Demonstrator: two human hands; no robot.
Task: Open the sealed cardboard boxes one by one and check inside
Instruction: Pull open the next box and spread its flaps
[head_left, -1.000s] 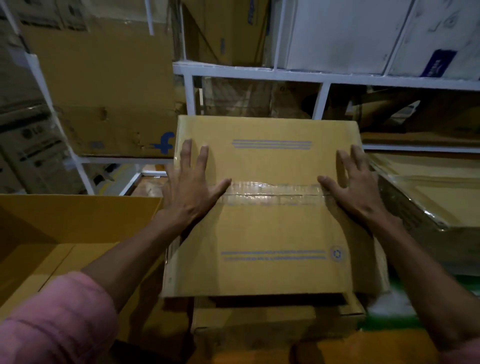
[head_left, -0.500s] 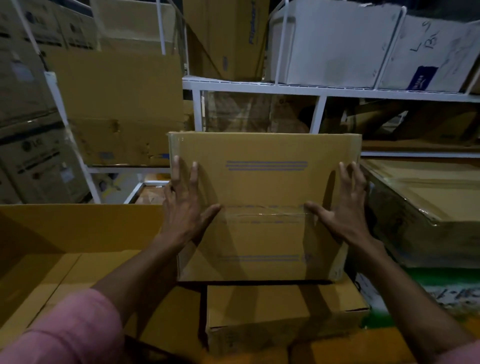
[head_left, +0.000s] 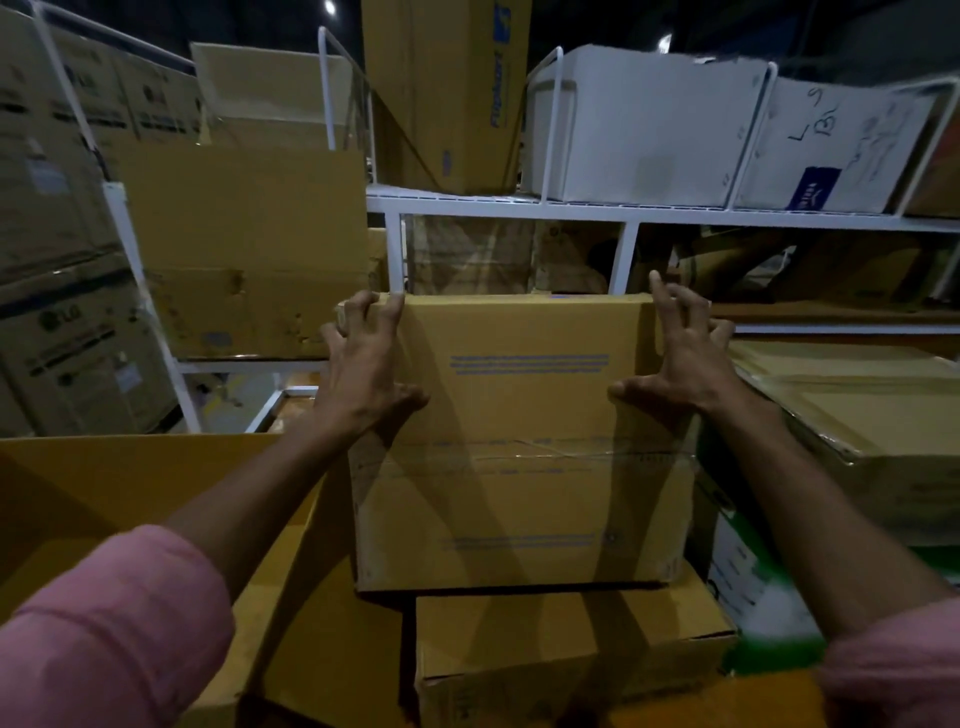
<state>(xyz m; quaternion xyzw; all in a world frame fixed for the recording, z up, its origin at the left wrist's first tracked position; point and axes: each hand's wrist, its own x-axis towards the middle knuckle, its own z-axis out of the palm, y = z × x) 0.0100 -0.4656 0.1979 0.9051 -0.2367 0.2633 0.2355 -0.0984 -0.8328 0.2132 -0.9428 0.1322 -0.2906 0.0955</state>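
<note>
The sealed brown cardboard box with blue printed lines (head_left: 524, 441) stands tipped up on its lower edge, on top of a smaller brown cardboard box (head_left: 571, 654) that lies under it, in front of the white metal shelf rack (head_left: 519, 210). Its taped face is turned toward the person, and the strip of clear tape (head_left: 535, 454) runs across the middle of this face, not cut.

The box looks stiff, with sharp corners, and I judge it rather light, because it is tilted by two hands only. The card is smooth, so the best hold is at the edges and corners, not on the flat face.

The left hand (head_left: 363, 374) has its fingers curled over the upper left corner, thumb pressed on the front. The right hand (head_left: 680, 358) is spread at the upper right edge, thumb on the front, fingers partly lifted. So the box hangs between and below both grips.
</note>
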